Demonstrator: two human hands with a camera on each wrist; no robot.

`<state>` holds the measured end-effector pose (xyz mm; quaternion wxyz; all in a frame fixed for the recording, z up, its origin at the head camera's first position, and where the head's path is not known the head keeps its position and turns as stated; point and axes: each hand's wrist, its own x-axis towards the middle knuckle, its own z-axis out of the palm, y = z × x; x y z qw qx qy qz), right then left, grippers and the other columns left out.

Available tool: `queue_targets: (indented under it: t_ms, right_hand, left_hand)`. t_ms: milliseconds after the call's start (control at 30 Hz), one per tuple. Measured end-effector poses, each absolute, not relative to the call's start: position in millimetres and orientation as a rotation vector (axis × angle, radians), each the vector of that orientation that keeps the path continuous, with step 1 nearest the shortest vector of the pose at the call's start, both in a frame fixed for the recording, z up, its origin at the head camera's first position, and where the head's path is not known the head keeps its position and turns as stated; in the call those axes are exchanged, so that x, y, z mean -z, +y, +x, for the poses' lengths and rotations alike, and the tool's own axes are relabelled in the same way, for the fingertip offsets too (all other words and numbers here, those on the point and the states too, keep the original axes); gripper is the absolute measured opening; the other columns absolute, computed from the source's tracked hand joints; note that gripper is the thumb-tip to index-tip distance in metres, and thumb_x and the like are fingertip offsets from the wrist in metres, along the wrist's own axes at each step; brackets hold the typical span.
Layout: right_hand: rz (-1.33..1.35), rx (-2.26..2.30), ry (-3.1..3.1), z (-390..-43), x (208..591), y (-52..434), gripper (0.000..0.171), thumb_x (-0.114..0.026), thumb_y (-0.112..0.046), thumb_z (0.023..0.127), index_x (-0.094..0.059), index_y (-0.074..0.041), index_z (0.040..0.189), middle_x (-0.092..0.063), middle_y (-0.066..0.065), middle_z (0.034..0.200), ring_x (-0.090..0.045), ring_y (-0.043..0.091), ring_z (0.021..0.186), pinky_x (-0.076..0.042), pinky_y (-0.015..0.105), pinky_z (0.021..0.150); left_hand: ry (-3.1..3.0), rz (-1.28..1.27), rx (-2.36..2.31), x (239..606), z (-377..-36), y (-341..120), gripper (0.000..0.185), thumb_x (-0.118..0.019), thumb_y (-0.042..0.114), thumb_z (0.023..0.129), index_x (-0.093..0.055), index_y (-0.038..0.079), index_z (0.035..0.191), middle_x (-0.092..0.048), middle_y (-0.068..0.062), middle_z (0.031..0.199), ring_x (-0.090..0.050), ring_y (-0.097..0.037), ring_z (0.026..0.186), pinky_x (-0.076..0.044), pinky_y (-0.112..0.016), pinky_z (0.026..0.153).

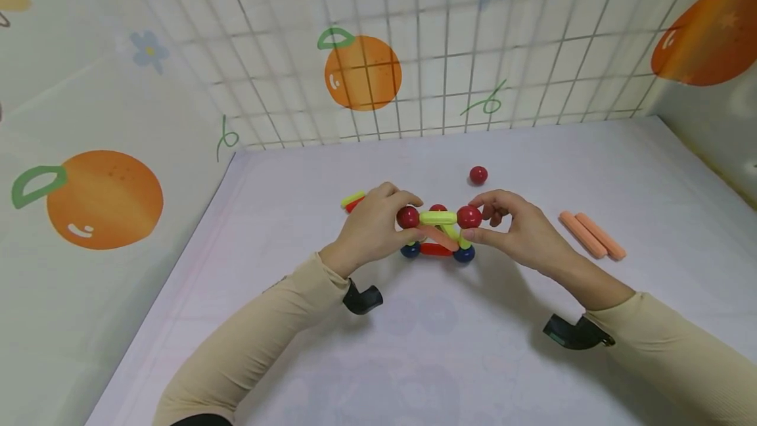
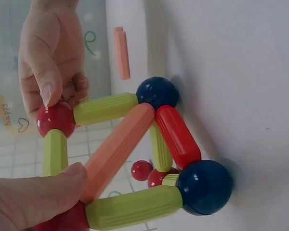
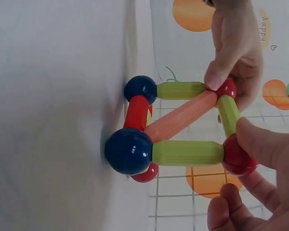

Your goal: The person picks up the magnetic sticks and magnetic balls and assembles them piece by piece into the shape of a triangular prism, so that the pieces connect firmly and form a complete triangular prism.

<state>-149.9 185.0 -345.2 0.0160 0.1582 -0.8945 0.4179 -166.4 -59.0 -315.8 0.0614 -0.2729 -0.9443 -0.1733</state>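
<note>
Bridging the left hand (image 1: pixel 375 223) and the right hand (image 1: pixel 520 232), a ball-and-rod frame (image 1: pixel 439 236) sits at the centre of the picture.
From where I stand, its top yellow rod (image 1: pixel 438 217) runs level, left to right, straight from one hand to the other, so neither is clearly nearer; the left hand pinches the left red ball (image 1: pixel 408 217) between thumb and fingers, the right hand the right red ball (image 1: pixel 470 217) with thumb and forefinger, while a diagonal orange rod (image 3: pixel 183 117) slants from the left red ball down to the near-right blue ball (image 1: pixel 464 254), low over the tabletop (image 1: pixel 355 373), though I can't tell whether it touches. A loose red ball (image 1: pixel 478 175) lies beyond, above the right hand in the picture.
</note>
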Motion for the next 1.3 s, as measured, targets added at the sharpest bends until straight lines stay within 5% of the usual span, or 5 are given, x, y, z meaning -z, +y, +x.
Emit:
queue_targets:
  t_ms: [367, 700, 867, 1133, 1300]
  right_hand:
    - [0.523, -1.138, -3.133, -162, 363, 184, 0.046, -0.075, -0.034, 0.076, -0.063, -0.007, 0.112, -0.057, 0.012, 0.099, -0.048, 0.021, 0.084, -0.042, 0.028, 0.062]
    - [0.723, -1.08, -3.172, -145, 368, 163, 0.044, -0.073, -0.027, 0.078, -0.064, -0.013, 0.119, -0.057, 0.005, 0.092, -0.05, 0.016, 0.081, -0.044, 0.026, 0.063]
    - [0.989, -1.018, -3.135, -133, 370, 148, 0.052, -0.072, -0.027, 0.08, -0.058, -0.017, 0.129, -0.052, -0.001, 0.077, -0.047, 0.01, 0.069, -0.041, 0.021, 0.058]
    - [1.245, -1.003, -3.029, -128, 371, 138, 0.058, -0.069, -0.026, 0.083, -0.048, -0.016, 0.137, -0.045, -0.008, 0.061, -0.041, 0.002, 0.055, -0.037, 0.019, 0.054]
    - [1.083, -0.983, -3.002, -135, 368, 140, 0.054, -0.07, -0.024, 0.083, -0.052, -0.015, 0.133, -0.046, -0.006, 0.061, -0.042, 0.005, 0.054, -0.037, 0.02, 0.051]
  left_hand:
    - [-2.914, -0.744, 0.532, 324, -167, -64, 0.048, -0.074, 0.03, 0.078, -0.059, 0.018, 0.122, -0.06, -0.001, 0.104, -0.053, -0.012, 0.091, -0.046, -0.024, 0.071]
    - [-2.86, -0.482, 0.498, 326, -175, -76, 0.056, -0.074, 0.021, 0.079, -0.051, 0.016, 0.13, -0.057, -0.004, 0.089, -0.049, -0.015, 0.069, -0.039, -0.023, 0.056]
    - [-2.684, -0.492, 0.673, 323, -166, -80, 0.043, -0.062, 0.012, 0.085, -0.053, 0.014, 0.128, -0.058, -0.006, 0.092, -0.046, -0.015, 0.067, -0.037, -0.024, 0.054]
    - [-2.646, -0.831, 0.698, 320, -135, -71, 0.044, -0.07, 0.045, 0.08, -0.064, 0.016, 0.113, -0.057, -0.003, 0.102, -0.051, -0.009, 0.076, -0.043, -0.018, 0.06]
    - [-2.71, -0.78, 0.618, 326, -128, -76, 0.045, -0.073, 0.044, 0.076, -0.064, 0.018, 0.112, -0.057, 0.002, 0.099, -0.05, -0.006, 0.081, -0.043, -0.019, 0.065]
